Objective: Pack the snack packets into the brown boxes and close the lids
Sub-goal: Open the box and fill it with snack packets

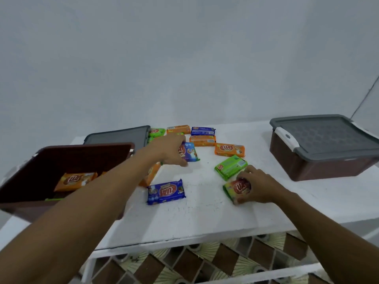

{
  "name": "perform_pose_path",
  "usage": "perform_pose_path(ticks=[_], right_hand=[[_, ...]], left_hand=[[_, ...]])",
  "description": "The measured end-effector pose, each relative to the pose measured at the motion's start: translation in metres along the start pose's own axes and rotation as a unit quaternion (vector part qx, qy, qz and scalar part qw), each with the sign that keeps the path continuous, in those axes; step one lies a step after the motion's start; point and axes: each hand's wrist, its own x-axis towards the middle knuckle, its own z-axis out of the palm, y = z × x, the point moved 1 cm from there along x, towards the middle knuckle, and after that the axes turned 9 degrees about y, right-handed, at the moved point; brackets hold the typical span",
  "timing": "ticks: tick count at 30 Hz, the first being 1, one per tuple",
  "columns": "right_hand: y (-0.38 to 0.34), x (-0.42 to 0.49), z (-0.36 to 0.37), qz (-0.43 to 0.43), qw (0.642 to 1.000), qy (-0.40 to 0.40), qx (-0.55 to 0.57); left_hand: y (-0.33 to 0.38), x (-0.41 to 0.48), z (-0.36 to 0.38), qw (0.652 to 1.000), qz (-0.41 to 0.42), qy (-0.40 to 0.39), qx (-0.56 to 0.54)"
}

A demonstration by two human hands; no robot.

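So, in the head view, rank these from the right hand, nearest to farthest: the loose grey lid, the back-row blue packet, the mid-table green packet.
1. Mid-table green packet, just beyond the right hand.
2. Back-row blue packet, far centre.
3. Loose grey lid, far left.

A: Boxes?
B: Open box [67, 154], dark brown. Shut box [320, 167], brown; grey lid [322, 134], honeycomb pattern; white latch [286, 138]. Loose lid [119, 137], grey.
A: Packets?
B: Orange packet [229, 150], blue packet [192, 153], green packet [228, 188]; red logos.
A: Surroundings?
B: Desk [205, 212], white. Floor tiles [225, 261], brown and cream, fan pattern. Wall [184, 58], pale grey-blue.
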Motion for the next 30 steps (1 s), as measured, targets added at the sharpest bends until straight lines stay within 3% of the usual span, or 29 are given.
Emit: perform_pose_path(ticks=[3, 9, 16, 20, 25, 30], right_hand=[[-0.02, -0.001, 0.001, 0.026, 0.995, 0.057, -0.08], [-0.076, 0.002, -0.005, 0.088, 0.994, 0.067, -0.022], [-0.215, 0.042, -0.062, 0.021, 0.979, 0.145, 0.14], [-0.304, 0.06, -0.096, -0.067, 0.968, 0.121, 0.208], [-0.389, 0.09, -0.082, -0.183, 0.976, 0.116, 0.022], [-0.403, 0.111, -0.028, -0.19, 0.967, 0.034, -0.167]], left_hand=[[-0.02, -0.018, -0.022, 0.999, -0.015, 0.041, -0.02], [-0.083, -0.061, -0.06, 0.996, -0.022, 0.087, 0.024], [-0.197, -0.117, -0.076, 0.997, -0.065, 0.051, 0.01], [-0.247, -0.139, -0.07, 0.998, -0.057, 0.041, 0.003], [-0.285, -0.141, -0.043, 0.999, -0.024, -0.007, 0.027], [-0.288, -0.137, -0.025, 0.987, 0.04, -0.048, 0.149]])
